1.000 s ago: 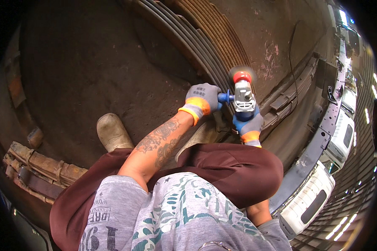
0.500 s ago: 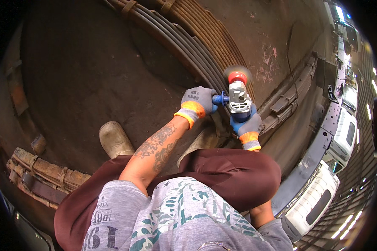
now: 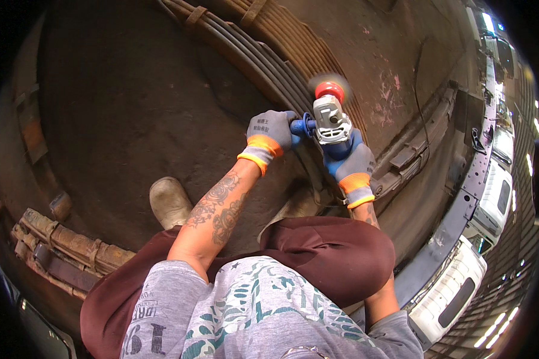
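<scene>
An angle grinder (image 3: 332, 119) with a white head, red hub and blue body is held out in front of me. Its round disc or brush (image 3: 335, 81) is blurred, as if spinning, over the rusty leaf springs (image 3: 308, 54). My left hand (image 3: 270, 133), in a grey and blue glove with an orange cuff, is closed round the blue side handle. Round the grinder's blue body wraps my right hand (image 3: 352, 163), gloved alike. Nearer the left side of the stack, the leaves (image 3: 245, 51) look greyer. Whether the disc touches the metal I cannot tell.
More leaf springs lie at the lower left (image 3: 72, 245) and at the right (image 3: 413, 149), where a dark cable (image 3: 424, 113) runs over the floor. Along the right stand a long grey steel beam (image 3: 455, 215) and white truck cabs (image 3: 449, 293). My boot (image 3: 169, 202) rests on the floor.
Both hands have moved the grinder away from me and slightly left along the leaf springs. More of my right forearm shows now. The grip is unchanged.
</scene>
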`<control>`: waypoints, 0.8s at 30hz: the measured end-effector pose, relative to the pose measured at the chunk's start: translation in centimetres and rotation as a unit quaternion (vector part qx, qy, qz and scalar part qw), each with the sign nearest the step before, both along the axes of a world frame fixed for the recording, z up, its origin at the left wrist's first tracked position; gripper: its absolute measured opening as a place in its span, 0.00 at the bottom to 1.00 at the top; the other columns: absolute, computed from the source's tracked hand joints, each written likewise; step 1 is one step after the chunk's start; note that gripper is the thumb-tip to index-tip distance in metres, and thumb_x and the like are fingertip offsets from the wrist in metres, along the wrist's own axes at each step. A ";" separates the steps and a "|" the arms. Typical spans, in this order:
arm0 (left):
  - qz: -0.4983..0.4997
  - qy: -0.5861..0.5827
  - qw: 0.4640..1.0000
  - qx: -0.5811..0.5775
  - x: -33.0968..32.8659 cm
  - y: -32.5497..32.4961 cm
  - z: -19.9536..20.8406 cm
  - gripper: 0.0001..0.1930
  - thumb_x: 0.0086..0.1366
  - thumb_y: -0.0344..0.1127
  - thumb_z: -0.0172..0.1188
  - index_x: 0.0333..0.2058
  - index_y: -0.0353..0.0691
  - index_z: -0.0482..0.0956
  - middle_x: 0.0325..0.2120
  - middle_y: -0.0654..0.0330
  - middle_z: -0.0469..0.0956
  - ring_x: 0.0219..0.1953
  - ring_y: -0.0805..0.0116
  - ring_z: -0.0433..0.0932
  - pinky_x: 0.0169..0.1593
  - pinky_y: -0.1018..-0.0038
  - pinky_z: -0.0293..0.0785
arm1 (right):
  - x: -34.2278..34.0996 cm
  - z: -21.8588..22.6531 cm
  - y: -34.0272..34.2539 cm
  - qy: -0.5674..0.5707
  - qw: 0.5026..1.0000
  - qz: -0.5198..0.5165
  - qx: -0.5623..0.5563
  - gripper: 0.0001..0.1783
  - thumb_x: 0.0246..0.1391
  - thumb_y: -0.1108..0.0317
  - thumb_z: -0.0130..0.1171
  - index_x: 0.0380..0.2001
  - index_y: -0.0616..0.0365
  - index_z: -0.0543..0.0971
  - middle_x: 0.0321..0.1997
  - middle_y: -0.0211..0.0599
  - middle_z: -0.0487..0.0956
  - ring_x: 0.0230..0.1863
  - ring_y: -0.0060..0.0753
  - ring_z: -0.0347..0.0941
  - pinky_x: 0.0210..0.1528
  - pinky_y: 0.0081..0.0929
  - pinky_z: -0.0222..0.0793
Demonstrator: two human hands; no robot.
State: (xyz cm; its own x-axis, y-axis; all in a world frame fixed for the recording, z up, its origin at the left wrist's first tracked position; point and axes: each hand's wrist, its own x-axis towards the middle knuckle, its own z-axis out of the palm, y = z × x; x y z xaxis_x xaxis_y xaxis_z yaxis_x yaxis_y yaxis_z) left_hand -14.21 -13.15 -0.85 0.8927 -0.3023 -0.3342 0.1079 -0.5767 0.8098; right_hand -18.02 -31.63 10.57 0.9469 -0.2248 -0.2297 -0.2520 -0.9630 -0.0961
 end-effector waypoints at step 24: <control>0.083 0.000 0.996 -0.015 2.9 3.3 -0.5 0.17 0.53 0.48 0.70 0.42 0.54 0.90 0.36 0.51 0.87 0.39 0.46 0.86 0.47 0.57 0.83 | 5.2 1.2 4.1 0.045 0.997 0.056 -0.037 0.31 0.42 0.56 0.78 0.47 0.51 0.76 0.40 0.51 0.87 0.44 0.62 0.84 0.46 0.53 0.80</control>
